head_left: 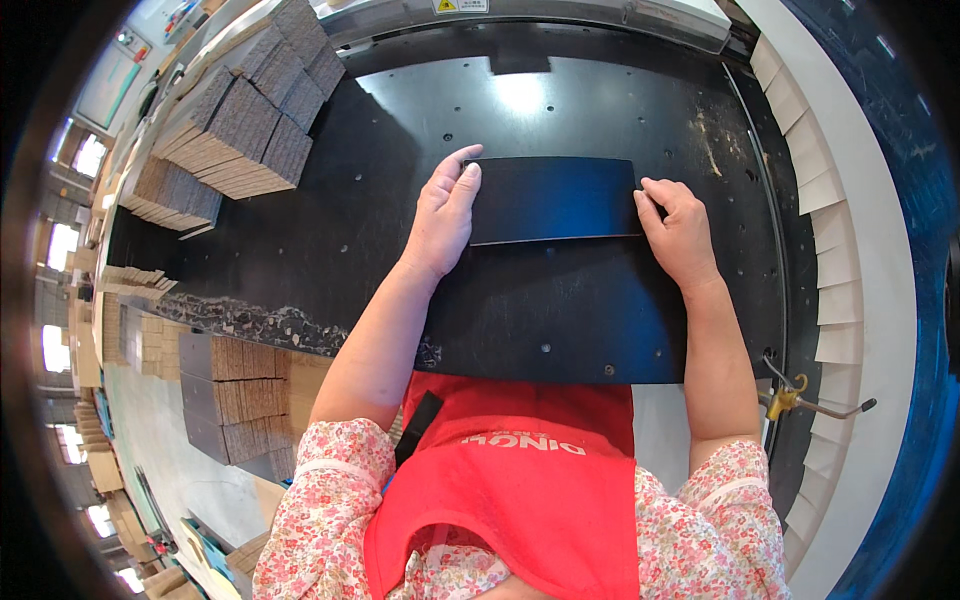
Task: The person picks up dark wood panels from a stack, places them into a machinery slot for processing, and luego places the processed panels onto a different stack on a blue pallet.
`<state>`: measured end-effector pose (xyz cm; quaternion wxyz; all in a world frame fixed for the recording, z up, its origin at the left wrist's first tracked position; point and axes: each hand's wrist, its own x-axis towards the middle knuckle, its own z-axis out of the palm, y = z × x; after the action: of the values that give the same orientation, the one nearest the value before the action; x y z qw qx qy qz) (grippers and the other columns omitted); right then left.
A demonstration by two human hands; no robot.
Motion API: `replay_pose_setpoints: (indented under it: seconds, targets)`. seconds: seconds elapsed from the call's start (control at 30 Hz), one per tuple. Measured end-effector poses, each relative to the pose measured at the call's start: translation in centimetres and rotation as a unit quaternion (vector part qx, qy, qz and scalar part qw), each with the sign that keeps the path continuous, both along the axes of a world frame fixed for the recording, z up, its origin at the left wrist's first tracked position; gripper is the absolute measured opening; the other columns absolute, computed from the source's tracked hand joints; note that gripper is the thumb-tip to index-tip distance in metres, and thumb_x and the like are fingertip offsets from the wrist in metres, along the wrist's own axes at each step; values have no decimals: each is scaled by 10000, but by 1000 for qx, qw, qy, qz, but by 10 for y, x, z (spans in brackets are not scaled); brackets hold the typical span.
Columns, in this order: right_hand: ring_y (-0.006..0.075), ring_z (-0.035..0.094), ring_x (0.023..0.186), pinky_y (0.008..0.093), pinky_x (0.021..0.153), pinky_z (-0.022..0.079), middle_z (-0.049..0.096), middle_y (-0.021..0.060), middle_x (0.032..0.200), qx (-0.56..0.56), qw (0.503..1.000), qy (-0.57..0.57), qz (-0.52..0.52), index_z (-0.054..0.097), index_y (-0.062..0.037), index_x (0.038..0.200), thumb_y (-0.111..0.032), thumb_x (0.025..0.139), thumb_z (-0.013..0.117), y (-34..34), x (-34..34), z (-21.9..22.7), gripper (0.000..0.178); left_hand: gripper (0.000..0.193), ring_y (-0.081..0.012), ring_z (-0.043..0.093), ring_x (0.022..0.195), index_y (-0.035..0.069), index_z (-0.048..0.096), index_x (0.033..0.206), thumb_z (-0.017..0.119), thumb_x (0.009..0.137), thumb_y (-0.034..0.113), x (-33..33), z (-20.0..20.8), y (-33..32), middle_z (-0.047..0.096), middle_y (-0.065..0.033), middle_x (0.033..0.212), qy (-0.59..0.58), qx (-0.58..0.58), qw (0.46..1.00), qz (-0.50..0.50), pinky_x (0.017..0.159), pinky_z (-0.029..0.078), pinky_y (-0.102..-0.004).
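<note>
A flat, dark rectangular panel (555, 198) with a bluish sheen is between my two hands over the black work table. My left hand (445, 208) holds its left edge, thumb along the edge by the upper left corner and fingers reaching past it. At the opposite end, my right hand (678, 225) grips the right edge between thumb and bent fingers. The panel's near edge shows as a thin pale line. Whether its underside rests on the table or is lifted, I cannot tell.
Stacks of dark-faced boards with rough brown edges (255, 105) stand on the table's far left. More such stacks (232, 400) sit lower left, below the black table (560, 310). A machine housing (530, 15) spans the back. A yellow clamp with a handle (785, 400) is at right.
</note>
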<state>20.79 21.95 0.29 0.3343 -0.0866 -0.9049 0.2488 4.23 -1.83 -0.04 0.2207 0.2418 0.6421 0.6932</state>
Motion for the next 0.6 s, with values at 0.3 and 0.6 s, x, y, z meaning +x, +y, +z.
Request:
replay_pose_setpoints:
  seconds: [0.3, 0.6]
  targets:
    - [293, 615, 799, 382, 736, 501, 658, 121, 812, -3, 1000, 1, 4, 664, 13, 924, -114, 877, 655, 0, -1, 0, 136, 399, -97, 583, 998, 7, 494, 1357, 469, 1033, 238, 1, 6, -3, 640, -61, 1087, -63, 33, 997, -11, 906, 463, -251]
    - [289, 618, 791, 368, 734, 500, 661, 127, 811, -26, 1000, -1, 8, 668, 41, 963, -87, 873, 660, 1, -2, -1, 157, 389, -127, 615, 1028, 34, 472, 1381, 442, 1049, 235, -1, 1, -6, 636, -108, 1141, -42, 44, 997, -36, 902, 511, -284]
